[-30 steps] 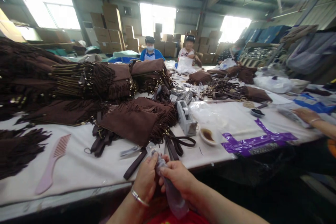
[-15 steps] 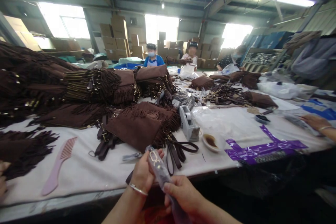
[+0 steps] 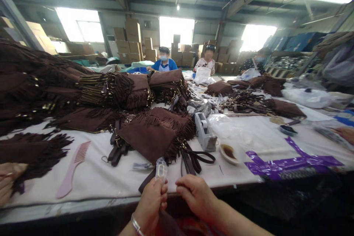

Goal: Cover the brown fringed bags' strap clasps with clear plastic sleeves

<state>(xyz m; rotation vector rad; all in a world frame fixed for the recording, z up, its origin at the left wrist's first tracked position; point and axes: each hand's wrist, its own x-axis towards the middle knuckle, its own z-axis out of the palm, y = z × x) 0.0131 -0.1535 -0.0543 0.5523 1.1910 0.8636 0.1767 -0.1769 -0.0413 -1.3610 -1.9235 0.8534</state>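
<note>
My left hand (image 3: 153,197) is closed around a brown strap (image 3: 169,223) whose upper end is wrapped in clear plastic, a gold-coloured buckle (image 3: 161,170) showing through. The lower part of the strap hangs over the table edge. My right hand (image 3: 196,193) is just right of it, apart from the strap, its fingers curled and thumb close to the fingertips; whatever they may hold is hidden. Beyond my hands lie a brown fringed bag (image 3: 149,136) and dark wrist straps (image 3: 190,160). A grey tape dispenser (image 3: 206,136) stands beside the bag.
At the left are a pink comb (image 3: 72,173) and a co-worker's hand (image 3: 11,180) on a fringed piece. Brown bags (image 3: 49,77) are piled behind. A bowl of brown liquid (image 3: 229,153), purple tape (image 3: 293,160) and a black dish (image 3: 288,129) are at the right. Several co-workers sit opposite.
My right hand has let go of the wrapped strap and moved up and away. My left hand now grips it lower, below the buckle. The view has shifted slightly left.
</note>
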